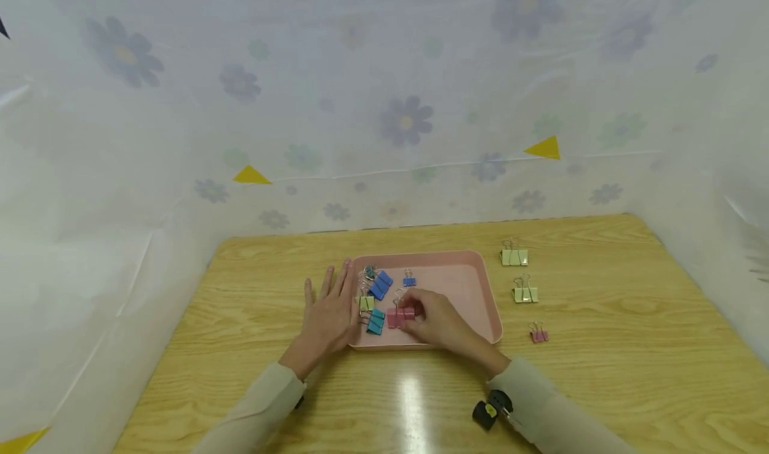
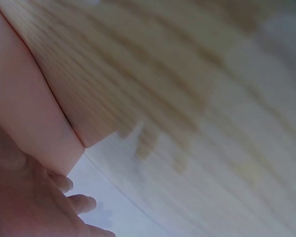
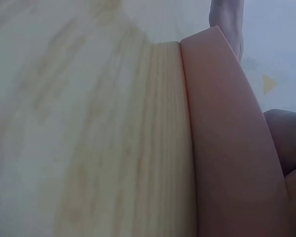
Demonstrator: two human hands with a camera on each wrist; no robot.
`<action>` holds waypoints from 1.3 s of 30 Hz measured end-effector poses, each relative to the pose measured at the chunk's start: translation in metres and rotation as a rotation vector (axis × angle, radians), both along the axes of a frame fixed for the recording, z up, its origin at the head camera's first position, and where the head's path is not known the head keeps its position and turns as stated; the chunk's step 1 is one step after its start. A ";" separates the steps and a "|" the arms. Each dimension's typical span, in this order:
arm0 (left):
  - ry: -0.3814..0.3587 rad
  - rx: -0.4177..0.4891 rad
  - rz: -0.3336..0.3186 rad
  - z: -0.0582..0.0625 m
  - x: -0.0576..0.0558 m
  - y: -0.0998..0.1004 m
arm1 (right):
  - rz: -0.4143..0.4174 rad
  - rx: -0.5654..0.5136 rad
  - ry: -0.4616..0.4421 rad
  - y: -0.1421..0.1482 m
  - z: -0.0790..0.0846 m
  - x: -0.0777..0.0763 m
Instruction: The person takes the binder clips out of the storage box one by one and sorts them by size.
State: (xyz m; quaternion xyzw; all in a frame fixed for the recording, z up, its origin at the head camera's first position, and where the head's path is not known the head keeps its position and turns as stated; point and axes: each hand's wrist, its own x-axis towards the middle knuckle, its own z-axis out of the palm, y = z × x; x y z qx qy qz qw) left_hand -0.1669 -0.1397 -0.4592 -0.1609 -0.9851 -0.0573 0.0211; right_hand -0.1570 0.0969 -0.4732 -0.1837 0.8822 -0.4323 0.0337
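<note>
A pink binder clip [image 1: 395,318] is pinched between the thumb and fingers of my right hand [image 1: 438,317], inside the shallow pink tray [image 1: 465,294]. Straight-fingered, my left hand [image 1: 329,317] rests against the tray's left side. Between the hands lie a blue clip [image 1: 381,285], a turquoise clip [image 1: 376,322], a pale yellow clip [image 1: 366,303] and a dark green clip [image 1: 370,272]. Farther back stands a small blue clip [image 1: 409,282]. The left wrist view catches part of the left hand [image 2: 29,197] by the tray wall [image 2: 34,108]; the tray wall [image 3: 232,138] mostly hides the right hand in its wrist view.
To the right of the tray, a column of clips stands on the wooden table [image 1: 607,294]: a pale yellow clip [image 1: 515,258], another pale yellow clip [image 1: 525,295] and a small pink clip [image 1: 539,336]. A flowered white curtain [image 1: 336,120] encloses the back and sides.
</note>
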 end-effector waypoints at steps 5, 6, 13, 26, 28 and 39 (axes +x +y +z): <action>0.006 0.006 0.002 -0.001 -0.002 -0.001 | -0.012 -0.045 -0.011 0.001 0.001 0.001; 0.007 0.007 0.003 -0.002 -0.002 -0.001 | -0.013 -0.053 -0.014 0.001 0.001 0.000; -0.003 0.001 0.014 -0.004 -0.005 -0.001 | -0.066 -0.100 -0.045 0.003 -0.002 -0.003; -0.023 0.009 0.001 -0.003 -0.003 0.002 | -0.103 -0.186 -0.039 0.024 0.004 0.001; -0.026 0.006 0.001 -0.002 -0.002 0.001 | -0.089 -0.193 -0.012 0.032 0.008 0.001; -0.029 -0.021 0.006 -0.002 -0.001 -0.002 | -0.058 -0.231 0.070 0.071 0.023 0.001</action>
